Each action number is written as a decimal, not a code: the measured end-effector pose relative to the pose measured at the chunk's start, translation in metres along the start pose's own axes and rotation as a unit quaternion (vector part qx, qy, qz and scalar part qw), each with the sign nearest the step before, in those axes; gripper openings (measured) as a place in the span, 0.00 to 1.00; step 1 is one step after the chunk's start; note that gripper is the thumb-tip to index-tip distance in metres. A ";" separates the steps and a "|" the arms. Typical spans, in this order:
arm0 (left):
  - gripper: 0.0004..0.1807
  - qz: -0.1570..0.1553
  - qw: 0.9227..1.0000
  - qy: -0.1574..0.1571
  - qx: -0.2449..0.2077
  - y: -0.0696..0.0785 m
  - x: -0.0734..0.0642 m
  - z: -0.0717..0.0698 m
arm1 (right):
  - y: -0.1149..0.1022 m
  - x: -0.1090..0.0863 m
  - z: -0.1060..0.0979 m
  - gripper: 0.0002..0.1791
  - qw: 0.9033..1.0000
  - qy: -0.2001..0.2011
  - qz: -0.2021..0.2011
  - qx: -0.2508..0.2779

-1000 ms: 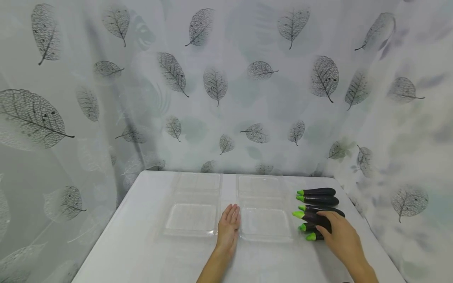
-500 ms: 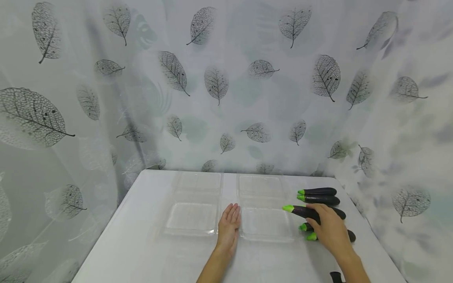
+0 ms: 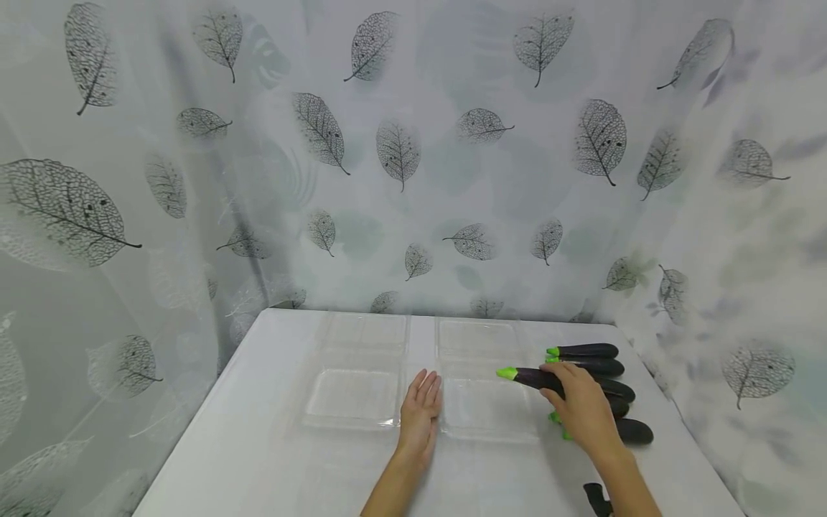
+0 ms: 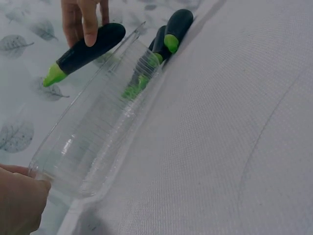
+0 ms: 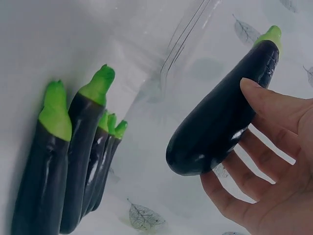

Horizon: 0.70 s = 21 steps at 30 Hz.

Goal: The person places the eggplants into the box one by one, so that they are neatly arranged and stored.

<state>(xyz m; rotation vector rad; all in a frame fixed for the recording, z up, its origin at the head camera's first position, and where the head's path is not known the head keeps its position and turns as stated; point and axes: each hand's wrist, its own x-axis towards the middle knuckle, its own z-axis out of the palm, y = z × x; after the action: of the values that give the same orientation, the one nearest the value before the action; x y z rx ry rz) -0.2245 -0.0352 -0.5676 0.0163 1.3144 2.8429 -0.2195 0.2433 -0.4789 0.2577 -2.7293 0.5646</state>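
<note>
Flanking a clear tray (image 3: 487, 409): left hand (image 3: 418, 420) at left edge, fingers together; right hand (image 3: 583, 411) near right, fingers clamped on 1 eggplant (image 3: 535, 378).

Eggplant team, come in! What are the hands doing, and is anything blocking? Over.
Right hand: holding one eggplant aloft. Left hand: at the edge of the near right clear container. Nothing visible between eggplant and container.

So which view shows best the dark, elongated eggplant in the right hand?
The right wrist view: the dark, elongated eggplant looks largest, barely covered by the fingers. The head view hides one end; the left wrist shows both ends, but smaller.
</note>
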 end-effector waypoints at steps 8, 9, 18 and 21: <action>0.40 -0.001 1.000 0.004 -0.009 -0.001 0.000 0.000 | -0.008 0.009 0.014 0.23 1.000 0.008 -0.024 0.006; 0.40 0.000 1.000 0.004 -0.010 -0.001 0.000 0.000 | -0.009 0.010 0.016 0.23 1.000 0.011 -0.028 0.007; 0.40 0.003 1.000 0.003 -0.020 -0.002 0.000 -0.001 | -0.018 0.021 0.035 0.21 0.998 0.021 -0.051 0.016; 0.40 0.001 1.000 0.003 -0.017 -0.003 0.000 -0.001 | -0.020 0.023 0.042 0.21 0.998 0.019 -0.064 0.016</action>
<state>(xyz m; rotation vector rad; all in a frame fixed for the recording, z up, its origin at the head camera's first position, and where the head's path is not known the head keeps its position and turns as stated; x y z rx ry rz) -0.2249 -0.0345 -0.5704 0.0082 1.2679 2.8684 -0.2487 0.2056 -0.4999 0.4225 -2.6450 0.5729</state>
